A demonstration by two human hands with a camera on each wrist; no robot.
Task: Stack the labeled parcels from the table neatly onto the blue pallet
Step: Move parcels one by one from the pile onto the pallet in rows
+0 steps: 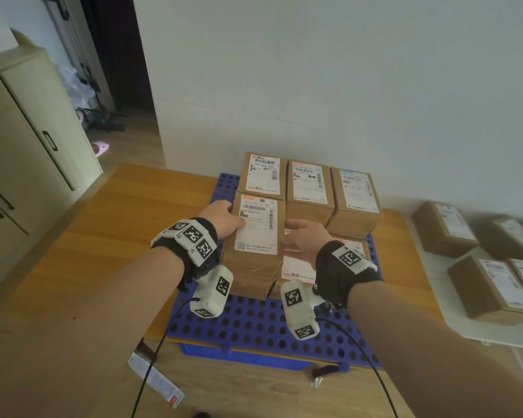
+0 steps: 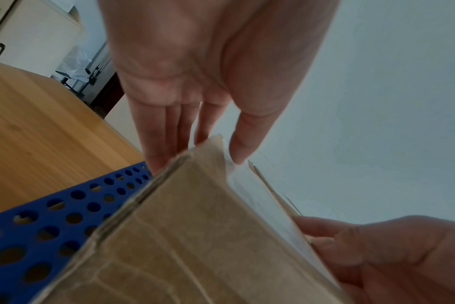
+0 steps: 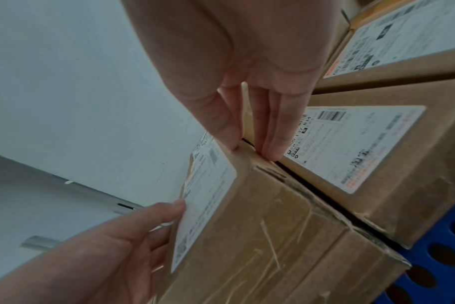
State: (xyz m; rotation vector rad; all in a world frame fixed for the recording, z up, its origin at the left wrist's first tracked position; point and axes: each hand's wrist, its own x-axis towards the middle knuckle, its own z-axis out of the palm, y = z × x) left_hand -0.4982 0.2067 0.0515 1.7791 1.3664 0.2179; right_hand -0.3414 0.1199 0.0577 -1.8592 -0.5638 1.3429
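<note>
On the blue pallet (image 1: pixel 254 321), a labeled box (image 1: pixel 255 233) sits atop another box, the left hand (image 1: pixel 224 218) flat against its left side with straight fingers, the right hand (image 1: pixel 305 239) likewise flat against its right side beside a lower box (image 3: pixel 377 156).

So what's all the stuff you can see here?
top parcel: one, brown with white label, on another parcel at the pallet's front left
other pallet parcels: at least five, brown, white labels
blue pallet: one, holed, on the wooden table
wooden table: one, orange-brown
waiting parcels: four in view, brown, on a white surface at right
cabinet: one, cream, at left
slipper: one, pink, on the floor
left hand: fingers straight on the top parcel's left side
right hand: fingers straight on its right side
</note>
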